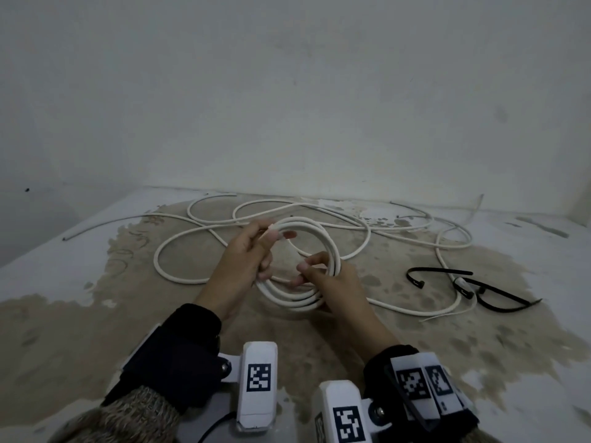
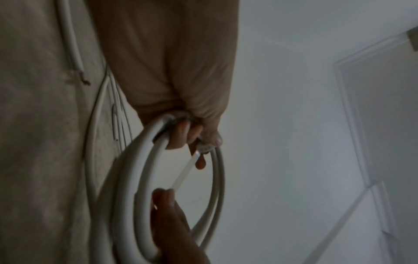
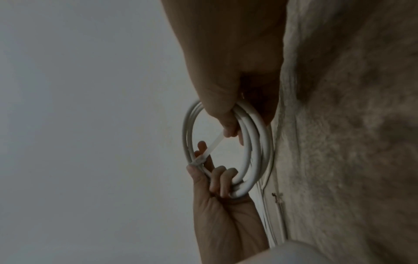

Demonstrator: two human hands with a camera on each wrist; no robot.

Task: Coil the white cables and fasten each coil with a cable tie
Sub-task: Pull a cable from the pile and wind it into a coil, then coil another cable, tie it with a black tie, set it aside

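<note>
A: Where's the coil?

B: White cable coil [image 1: 300,266] sits mid-frame, off the worn table [image 1: 80,314], between your hands. Your left hand [image 1: 246,260] grips its 10 o'clock side, fingers curled round the strands.

A: Right hand?

B: Your right hand [image 1: 332,282] holds the 4 o'clock side and pinches the tail of a translucent cable tie [image 3: 210,148] crossing the loop.

A: Rest?

B: Loose white cables [image 1: 319,215] at 12 o'clock, black cable ties [image 1: 479,289] at 3.

Stained floor [image 1: 96,314] — loose cables [image 1: 179,276], black ties [image 1: 499,298]
</note>
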